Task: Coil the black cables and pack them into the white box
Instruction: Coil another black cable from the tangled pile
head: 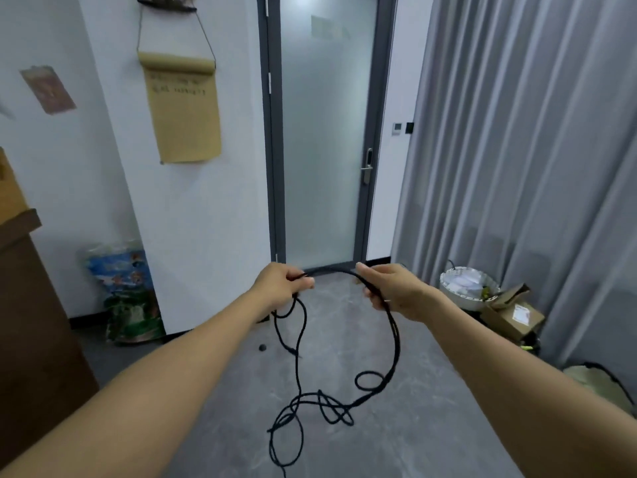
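The coiling looks barely begun, by my reckoning; no white box shows anywhere in the room from here, so the packing is all still to come.

At the far left a brown wooden cabinet (24, 305) is cut off by the edge, and what sits on top of it I cannot make out; a crumpled, printed plastic bag in blue and green (125, 291) leans at the foot of the white wall, its print too blurred to read.

The left hand (281, 288) holds its fingers (305, 282) curled round the thin black cable (393, 332), with perhaps one small loop hanging just below it; how many turns are gathered in the palm is hidden by the hand itself. A short arc of cable runs across to the right hand (389, 291), whose fingers close loosely round it near the top of a long drop; whether they pinch it or merely guide it is hard to say.

Below, most of the cable lies in loose, tangled loops on the grey floor (431, 426), one strand running out of the bottom edge, so its end is unseen; I see only this one cable.

At the right, a white woven basket (465, 281) and an open brown cardboard box (513, 319) sit by the grey curtain (517, 132).
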Demonstrator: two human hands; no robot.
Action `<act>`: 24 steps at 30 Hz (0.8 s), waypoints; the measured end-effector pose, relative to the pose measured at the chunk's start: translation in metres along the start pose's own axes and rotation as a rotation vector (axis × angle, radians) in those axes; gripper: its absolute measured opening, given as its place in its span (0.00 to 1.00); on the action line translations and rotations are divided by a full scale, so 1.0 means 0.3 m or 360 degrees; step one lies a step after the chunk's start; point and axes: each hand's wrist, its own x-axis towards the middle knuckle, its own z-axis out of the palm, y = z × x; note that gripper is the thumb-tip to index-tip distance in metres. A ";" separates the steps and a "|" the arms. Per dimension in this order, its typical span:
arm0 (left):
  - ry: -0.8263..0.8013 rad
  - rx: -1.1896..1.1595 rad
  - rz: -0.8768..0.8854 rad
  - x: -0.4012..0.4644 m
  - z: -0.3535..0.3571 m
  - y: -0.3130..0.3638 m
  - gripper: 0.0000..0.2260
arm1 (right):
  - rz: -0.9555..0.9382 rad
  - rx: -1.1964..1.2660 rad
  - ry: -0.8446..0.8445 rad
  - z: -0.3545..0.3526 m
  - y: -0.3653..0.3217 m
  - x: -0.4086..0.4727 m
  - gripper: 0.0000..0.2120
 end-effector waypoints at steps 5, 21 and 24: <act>-0.0051 0.0009 0.0084 0.059 -0.111 0.003 0.06 | -0.0217 -0.0020 0.0123 0.126 -0.138 0.067 0.12; -0.0016 -0.0394 -0.0042 0.166 -0.345 -0.068 0.05 | 0.0009 0.0259 0.0938 0.120 -0.195 0.157 0.07; -0.0046 -0.0467 -0.0051 0.164 -0.344 -0.042 0.09 | -0.0096 0.0282 0.0748 0.113 -0.208 0.157 0.06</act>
